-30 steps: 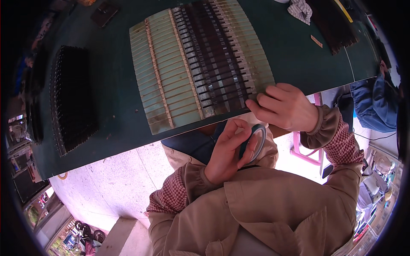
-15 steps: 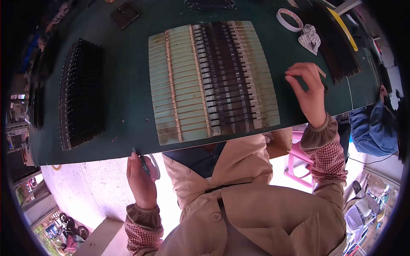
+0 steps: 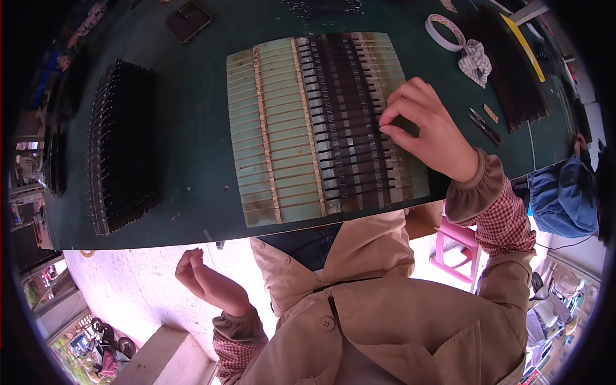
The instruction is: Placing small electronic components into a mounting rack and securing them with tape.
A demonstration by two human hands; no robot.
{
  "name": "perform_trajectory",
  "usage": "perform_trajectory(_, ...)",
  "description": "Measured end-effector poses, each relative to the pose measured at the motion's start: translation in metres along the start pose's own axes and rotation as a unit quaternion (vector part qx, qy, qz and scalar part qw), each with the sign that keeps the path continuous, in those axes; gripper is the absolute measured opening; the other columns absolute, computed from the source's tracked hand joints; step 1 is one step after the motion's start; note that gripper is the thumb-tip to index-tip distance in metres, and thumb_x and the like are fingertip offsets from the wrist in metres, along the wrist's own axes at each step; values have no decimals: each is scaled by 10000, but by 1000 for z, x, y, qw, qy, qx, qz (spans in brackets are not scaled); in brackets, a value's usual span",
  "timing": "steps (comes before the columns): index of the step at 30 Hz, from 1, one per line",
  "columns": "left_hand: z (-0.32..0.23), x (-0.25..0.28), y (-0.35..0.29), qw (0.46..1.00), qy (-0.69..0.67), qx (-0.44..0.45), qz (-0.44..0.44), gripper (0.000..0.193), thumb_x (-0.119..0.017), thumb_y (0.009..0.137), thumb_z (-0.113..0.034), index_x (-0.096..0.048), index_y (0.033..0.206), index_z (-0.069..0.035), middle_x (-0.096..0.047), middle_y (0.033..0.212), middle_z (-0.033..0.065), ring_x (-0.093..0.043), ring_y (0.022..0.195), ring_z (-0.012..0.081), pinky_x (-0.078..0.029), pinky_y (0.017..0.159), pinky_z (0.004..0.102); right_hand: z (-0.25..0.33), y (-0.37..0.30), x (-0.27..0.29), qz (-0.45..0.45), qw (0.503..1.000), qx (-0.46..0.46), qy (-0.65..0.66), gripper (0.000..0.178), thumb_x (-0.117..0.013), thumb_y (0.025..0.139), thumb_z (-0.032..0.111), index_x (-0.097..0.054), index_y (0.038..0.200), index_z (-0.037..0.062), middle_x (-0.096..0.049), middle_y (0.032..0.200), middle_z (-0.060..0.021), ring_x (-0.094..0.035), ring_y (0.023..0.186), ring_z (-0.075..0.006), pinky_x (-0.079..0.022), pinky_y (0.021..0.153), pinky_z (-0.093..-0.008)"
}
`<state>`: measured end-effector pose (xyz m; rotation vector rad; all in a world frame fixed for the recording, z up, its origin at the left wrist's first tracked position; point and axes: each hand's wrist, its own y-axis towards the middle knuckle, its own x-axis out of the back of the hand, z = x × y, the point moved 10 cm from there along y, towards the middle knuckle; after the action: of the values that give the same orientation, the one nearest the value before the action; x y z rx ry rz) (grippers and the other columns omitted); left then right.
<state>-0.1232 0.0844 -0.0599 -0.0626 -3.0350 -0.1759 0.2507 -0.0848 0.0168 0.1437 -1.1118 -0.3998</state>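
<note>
A pale green ribbed board [image 3: 282,125] lies on the table, with dark strips [image 3: 350,122] running down its right half. My right hand [image 3: 427,125] is over the board's right edge, thumb and forefinger tips almost meeting beside the strips. Whatever is in that pinch is too small to make out. Below the table's front edge, my left hand [image 3: 212,282] has its fingertips pressed together; I cannot make out anything in them. A small translucent piece [image 3: 207,235] sits at the table edge above it.
Left stands a dark stack of slats [image 3: 125,147]. At right are a tape roll [image 3: 444,32], a checked cloth [image 3: 475,63], a small dark pointed tool [image 3: 484,126] and long dark strips [image 3: 507,70]. A dark tray [image 3: 188,21] sits at the back; a pink stool [image 3: 454,250] stands below.
My right hand has moved left onto the board's right edge, uncovering the pointed tool. My left hand has dropped away from the table edge and the curved translucent thing it was at.
</note>
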Motion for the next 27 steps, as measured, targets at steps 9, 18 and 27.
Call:
perform_trajectory(9, -63, -63, -44, 960, 27, -223, 169, 202, -501, 910, -87, -444, 1090, -13, -539, 1055, 143, -499, 978, 231, -411, 887, 377, 12, 1, -13, 18, 997, 47, -50, 178, -717, 718, 34, -583, 833, 59, -533, 924, -49, -500, 938, -252, -395, 867, -359)
perform_trajectory(18, -63, -82, -59, 944, 12, -234, 234, 233, -526, 875, -31, -455, 1095, -6, -564, 1039, 168, -507, 955, 264, -425, 868, 392, 19, 2, -18, 33, 991, 65, -112, 177, -699, 726, 38, -569, 846, 54, -530, 931, -54, -503, 955, -256, -393, 879, -369)
perform_trajectory(27, -74, -96, -78, 913, 26, -277, 299, 253, -539, 816, 58, -507, 1058, -9, -603, 1007, 157, -516, 956, 281, -424, 873, 392, 25, -14, -15, 17, 990, 97, -104, 237, -688, 732, 17, -636, 963, 32, -562, 1010, -53, -520, 972, -255, -408, 872, -375)
